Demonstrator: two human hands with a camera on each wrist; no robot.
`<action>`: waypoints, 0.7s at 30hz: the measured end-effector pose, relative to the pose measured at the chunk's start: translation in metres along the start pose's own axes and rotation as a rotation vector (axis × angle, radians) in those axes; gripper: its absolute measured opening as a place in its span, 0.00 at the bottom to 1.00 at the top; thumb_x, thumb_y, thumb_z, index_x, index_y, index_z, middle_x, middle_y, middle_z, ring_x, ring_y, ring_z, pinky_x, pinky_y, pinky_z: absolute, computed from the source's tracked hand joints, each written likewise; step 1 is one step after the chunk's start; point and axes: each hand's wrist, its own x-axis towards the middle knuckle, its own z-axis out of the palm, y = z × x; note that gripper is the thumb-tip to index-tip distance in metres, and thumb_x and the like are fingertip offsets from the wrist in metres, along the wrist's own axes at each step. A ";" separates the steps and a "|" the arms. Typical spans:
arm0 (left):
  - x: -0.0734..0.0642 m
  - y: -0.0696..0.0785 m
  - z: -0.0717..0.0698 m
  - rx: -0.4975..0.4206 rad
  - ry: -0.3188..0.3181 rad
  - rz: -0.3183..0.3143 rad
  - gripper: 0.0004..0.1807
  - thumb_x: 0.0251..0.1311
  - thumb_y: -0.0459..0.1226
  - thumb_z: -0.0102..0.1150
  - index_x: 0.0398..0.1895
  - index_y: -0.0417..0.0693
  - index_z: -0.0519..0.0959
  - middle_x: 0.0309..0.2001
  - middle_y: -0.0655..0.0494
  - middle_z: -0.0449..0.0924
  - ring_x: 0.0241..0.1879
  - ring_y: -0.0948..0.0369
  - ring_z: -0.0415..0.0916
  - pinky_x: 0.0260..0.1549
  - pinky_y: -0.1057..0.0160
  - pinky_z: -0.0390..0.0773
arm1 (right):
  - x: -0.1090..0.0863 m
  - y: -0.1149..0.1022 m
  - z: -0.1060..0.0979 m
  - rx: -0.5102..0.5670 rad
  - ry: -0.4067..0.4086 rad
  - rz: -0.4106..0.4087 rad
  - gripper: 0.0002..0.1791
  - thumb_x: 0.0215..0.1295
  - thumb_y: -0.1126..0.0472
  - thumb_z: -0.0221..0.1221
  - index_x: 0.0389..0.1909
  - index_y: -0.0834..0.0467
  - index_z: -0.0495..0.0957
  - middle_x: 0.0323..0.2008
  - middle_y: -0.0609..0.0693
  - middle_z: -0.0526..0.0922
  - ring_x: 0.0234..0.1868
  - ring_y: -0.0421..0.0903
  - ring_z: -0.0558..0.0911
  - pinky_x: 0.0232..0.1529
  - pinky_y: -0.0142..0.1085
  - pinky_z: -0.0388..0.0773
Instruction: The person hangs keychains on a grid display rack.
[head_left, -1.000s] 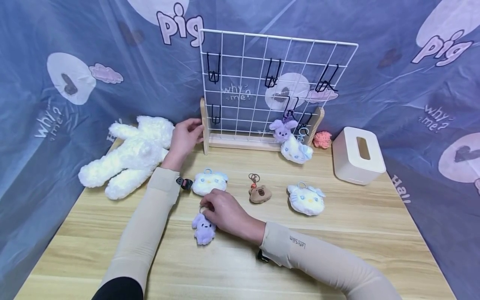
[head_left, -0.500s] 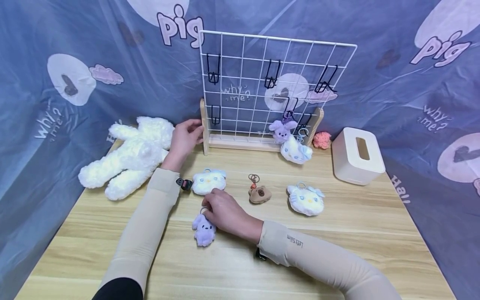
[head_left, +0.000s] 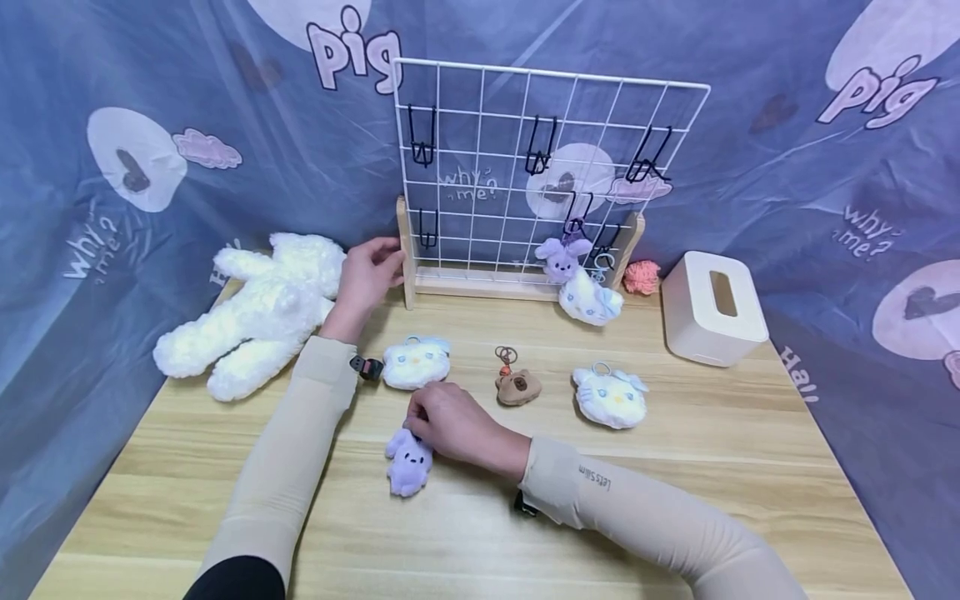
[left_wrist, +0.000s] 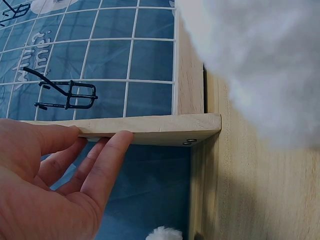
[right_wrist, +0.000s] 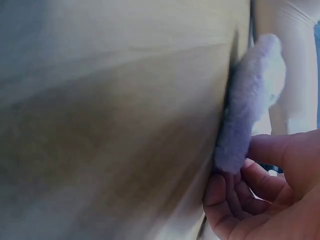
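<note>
At the lower middle of the head view, my right hand (head_left: 463, 427) pinches the top of a purple plush rabbit keychain (head_left: 409, 467), and its ring is hidden by the fingers. The right wrist view has the keychain's furry body (right_wrist: 245, 107) edge-on, just above the tabletop or touching it; I cannot tell which. Farther back, my left hand (head_left: 366, 282) grips the wooden side post (head_left: 406, 258) of a white wire grid rack (head_left: 480, 171). Up close in the left wrist view, thumb and fingers lie on opposite faces of that post (left_wrist: 165, 125).
Black hooks (head_left: 540, 150) hang on the grid. A purple rabbit keychain (head_left: 561, 260) and a white cat keychain (head_left: 588, 300) hang at its lower right. White cat plushes (head_left: 416, 365), a brown bear keychain (head_left: 517, 387), a white plush toy (head_left: 262, 308) and a tissue box (head_left: 693, 333) lie around.
The keychain's ring, visible half a second ago, is now covered by my right fingers. My left hand keeps its grip on the post. The view has shifted slightly.
</note>
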 end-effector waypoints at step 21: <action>-0.001 -0.002 0.001 -0.008 0.006 -0.004 0.19 0.84 0.34 0.59 0.71 0.36 0.82 0.52 0.40 0.83 0.47 0.55 0.85 0.53 0.56 0.98 | -0.020 -0.053 -0.081 0.236 -0.028 0.100 0.08 0.79 0.58 0.68 0.37 0.51 0.91 0.28 0.40 0.88 0.31 0.32 0.78 0.34 0.26 0.79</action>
